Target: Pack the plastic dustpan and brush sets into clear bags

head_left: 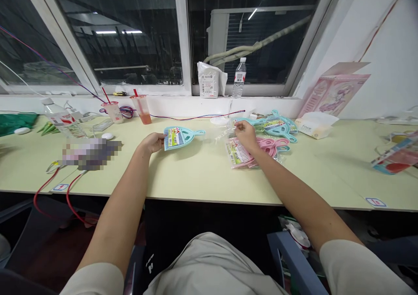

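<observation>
My left hand [154,142] is closed on the wide end of a light blue mini dustpan [187,134] with a printed label card, held just above the table. Its handle points right, towards a clear plastic bag [220,133]. My right hand [245,134] pinches the far end of that thin bag; whether the handle tip is still inside it I cannot tell. Below my right hand lie pink dustpan sets [240,151] in clear wrapping. Behind it are more blue dustpan sets [277,125], partly hidden by the hand.
Two drink cups with straws [143,110], a water bottle [65,121] and cables stand at the left. On the sill are a white packet [209,81] and another bottle [239,79]. A tissue box [315,125] and a pink carton [336,90] stand right.
</observation>
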The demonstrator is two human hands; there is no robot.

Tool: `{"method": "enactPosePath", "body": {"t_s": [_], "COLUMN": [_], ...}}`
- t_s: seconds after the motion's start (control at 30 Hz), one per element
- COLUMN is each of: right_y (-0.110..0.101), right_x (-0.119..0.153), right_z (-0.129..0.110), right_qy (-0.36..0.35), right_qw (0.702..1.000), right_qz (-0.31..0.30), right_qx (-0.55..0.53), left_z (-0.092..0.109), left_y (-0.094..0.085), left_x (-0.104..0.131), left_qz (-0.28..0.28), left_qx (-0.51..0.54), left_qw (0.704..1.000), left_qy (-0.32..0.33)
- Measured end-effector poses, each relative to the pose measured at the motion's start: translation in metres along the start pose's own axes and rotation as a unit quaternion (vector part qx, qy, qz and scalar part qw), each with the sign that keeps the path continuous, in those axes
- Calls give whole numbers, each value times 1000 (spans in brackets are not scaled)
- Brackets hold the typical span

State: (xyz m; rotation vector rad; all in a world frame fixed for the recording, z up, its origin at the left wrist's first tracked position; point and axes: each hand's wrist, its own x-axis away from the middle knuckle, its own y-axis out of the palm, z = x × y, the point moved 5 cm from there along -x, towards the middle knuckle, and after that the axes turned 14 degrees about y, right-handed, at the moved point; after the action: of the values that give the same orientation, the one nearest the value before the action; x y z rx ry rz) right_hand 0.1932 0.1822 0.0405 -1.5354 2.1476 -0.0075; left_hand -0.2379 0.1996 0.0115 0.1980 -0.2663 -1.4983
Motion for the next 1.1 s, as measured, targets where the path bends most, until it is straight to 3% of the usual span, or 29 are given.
{"method": "enactPosePath", "body": {"t_s": [0.2,0.37,0.5,0.63,0.87,1.1], "right_y": [3,5,7,6,2,8], "right_x": [14,15,14,13,11,-1], "right_z": [-19,-18,-16,-15,-11,5], "right_qy": [-46,-51,-60,-41,-22,37], "right_qw": [999,997,994,996,997,989], "right_qz": [1,-22,-35,-19,4,-26], "right_qx": [-10,-59,-84,-79,-77,-141], "left_z": [-4,-9,-13,-15,-11,-13], "left_y": [3,8,23,34,24,35], "left_x": [0,-3,-2,1,-1,4], "left_qz": [3,-17,-51,-60,-30,-58], "left_qx": [15,-17,-12,-9,5,16], "left_qw": [1000,1000,998,998,999,998], "left_qy": [-22,-5,15,32,34,13]}}
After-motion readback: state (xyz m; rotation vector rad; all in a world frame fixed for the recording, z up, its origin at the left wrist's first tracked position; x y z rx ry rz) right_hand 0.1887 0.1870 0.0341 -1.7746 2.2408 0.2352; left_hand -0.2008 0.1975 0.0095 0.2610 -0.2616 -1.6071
